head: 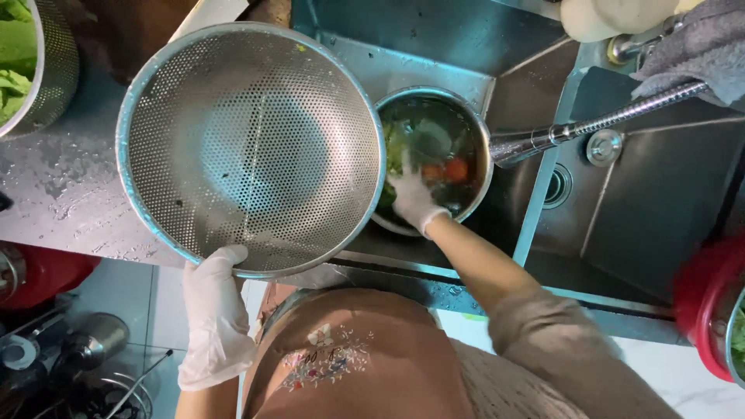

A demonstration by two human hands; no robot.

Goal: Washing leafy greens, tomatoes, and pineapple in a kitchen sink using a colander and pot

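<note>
My left hand [213,306], in a white glove, grips the near rim of a large perforated steel colander [248,147] and holds it up over the counter edge; the colander is empty. My right hand [411,198], also gloved, reaches into a steel bowl [473,116] standing in the sink. The bowl holds water, green leaves and orange-red pieces. The fingers are in the water among the vegetables; I cannot tell whether they grasp anything.
A pull-out faucet [543,140] points at the bowl. The sink basin [660,194] has a drain [557,186]. Another colander with greens [31,62] stands at far left. A red container [710,302] sits at right. Pots lie on the floor [85,349].
</note>
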